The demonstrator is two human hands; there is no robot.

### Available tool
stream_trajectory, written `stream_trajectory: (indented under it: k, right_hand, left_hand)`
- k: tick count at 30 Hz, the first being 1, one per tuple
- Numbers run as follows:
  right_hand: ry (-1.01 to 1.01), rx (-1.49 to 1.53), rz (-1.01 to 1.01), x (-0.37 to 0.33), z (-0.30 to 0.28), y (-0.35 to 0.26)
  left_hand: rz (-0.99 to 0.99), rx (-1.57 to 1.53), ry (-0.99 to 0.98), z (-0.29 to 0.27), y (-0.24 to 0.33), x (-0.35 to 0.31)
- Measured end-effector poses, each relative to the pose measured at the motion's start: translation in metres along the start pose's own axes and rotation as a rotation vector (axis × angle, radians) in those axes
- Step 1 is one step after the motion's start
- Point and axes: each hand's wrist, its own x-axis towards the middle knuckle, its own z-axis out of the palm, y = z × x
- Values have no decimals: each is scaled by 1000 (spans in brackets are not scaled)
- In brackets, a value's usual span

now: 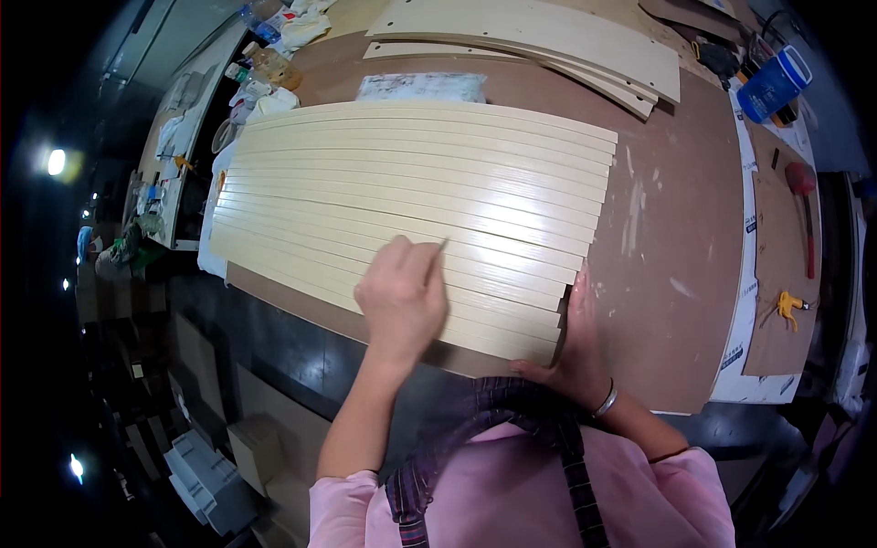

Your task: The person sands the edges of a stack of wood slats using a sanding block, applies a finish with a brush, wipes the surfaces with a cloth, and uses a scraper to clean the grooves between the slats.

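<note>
Long cream-coloured strips [365, 164] lie side by side across the brown work table, their right ends stepped unevenly. Over the strips nearer me, my left hand [399, 294] is closed in a pinch. From between its thumb and fingers sticks the tip of a thin, dark sliver-like piece [445, 245]; the fist hides the rest, and its kind does not show. My right hand [581, 333] rests against the right ends of the nearest strips, fingers stretched out along them and thumb apart near the front edge.
Behind the strips lie a paint-smeared white block [422, 88] and stacked pale boards with holes [539, 41]. Plastic bottles [272, 66] stand at the far left. On the right are a blue jug [775, 84], a red mallet [801, 180] and a yellow air blow gun [787, 309].
</note>
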Motion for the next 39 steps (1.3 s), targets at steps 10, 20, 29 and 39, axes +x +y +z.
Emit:
stream_trajectory:
  k: [10, 20, 29, 39]
  right_hand:
    - [2, 33, 4, -1, -1, 1]
    - [20, 21, -40, -6, 7, 11]
    - [26, 75, -46, -7, 9, 12]
    - [78, 134, -92, -4, 10, 13]
  left_hand:
    - [12, -67, -68, 0, 0, 6]
    - [-63, -164, -56, 6, -4, 5]
    - [7, -201, -9, 16, 12, 3]
    - [124, -336, -121, 23, 50, -4]
